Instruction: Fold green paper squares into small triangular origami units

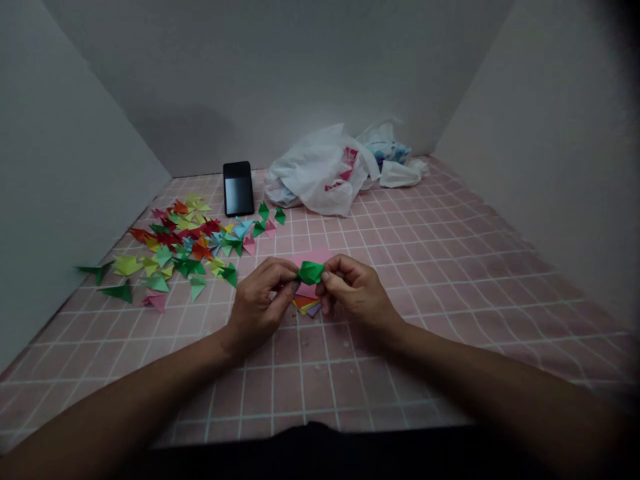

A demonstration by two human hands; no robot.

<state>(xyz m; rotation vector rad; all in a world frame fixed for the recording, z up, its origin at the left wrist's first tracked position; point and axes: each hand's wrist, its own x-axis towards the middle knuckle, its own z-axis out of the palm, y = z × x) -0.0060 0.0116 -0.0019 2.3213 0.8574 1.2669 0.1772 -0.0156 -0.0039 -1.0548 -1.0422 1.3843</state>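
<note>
A small folded piece of green paper (pixel 311 272) is held up between my two hands over the middle of the table. My left hand (pixel 265 297) pinches its left end between thumb and fingers. On the other side, my right hand (pixel 357 293) grips the right end the same way. Beneath the green paper lies a stack of coloured paper sheets (pixel 314 256), pink on top, with orange, yellow and purple corners showing at the front. My hands hide part of the stack.
Many folded paper pieces (pixel 187 267) in several colours are spread on the left. Behind them a black phone (pixel 239 190) leans upright. A white plastic bag (pixel 323 173) and a blue-patterned packet (pixel 387 152) lie at the back. Pale walls enclose the pink checked tablecloth (pixel 450 280).
</note>
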